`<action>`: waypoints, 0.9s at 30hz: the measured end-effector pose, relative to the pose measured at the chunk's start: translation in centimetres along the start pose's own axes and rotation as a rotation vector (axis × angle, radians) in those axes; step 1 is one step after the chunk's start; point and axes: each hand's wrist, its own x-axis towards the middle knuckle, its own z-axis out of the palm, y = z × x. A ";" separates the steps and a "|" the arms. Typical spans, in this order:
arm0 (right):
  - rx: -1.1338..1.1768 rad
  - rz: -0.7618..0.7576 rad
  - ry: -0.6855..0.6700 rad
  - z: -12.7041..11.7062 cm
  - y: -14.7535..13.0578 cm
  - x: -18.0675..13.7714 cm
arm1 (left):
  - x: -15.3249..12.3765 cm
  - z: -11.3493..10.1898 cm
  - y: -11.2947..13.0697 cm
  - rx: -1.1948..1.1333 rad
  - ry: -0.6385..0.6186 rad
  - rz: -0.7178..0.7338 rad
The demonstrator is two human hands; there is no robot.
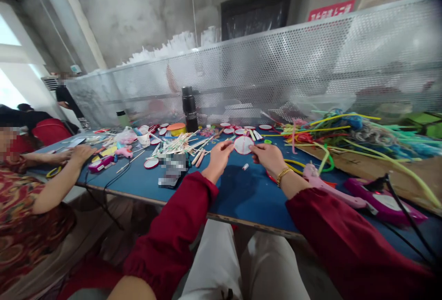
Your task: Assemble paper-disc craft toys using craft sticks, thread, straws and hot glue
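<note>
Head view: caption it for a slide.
Both hands, left and right, hold a round disc above a cluttered blue table.

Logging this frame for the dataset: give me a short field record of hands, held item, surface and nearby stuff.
left hand: pinches left edge of the round disc
right hand: holds disc's right edge; gold bracelet on wrist
disc: white, red rim, held above the blue table
right of hands: pink glue gun, pile of pipe cleaners
behind: black flask, more discs, sticks
far left: another person's hand on table
</note>
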 end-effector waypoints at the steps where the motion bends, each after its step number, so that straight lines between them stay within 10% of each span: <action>1: 0.005 0.003 0.000 0.1 0.1 0.0 | 0.1 -0.1 -0.2 0.051 -0.001 0.005; 27: 0.093 -0.012 -0.129 0.2 2.1 0.0 | 1.1 -0.7 -1.8 -0.139 -0.183 -0.172</action>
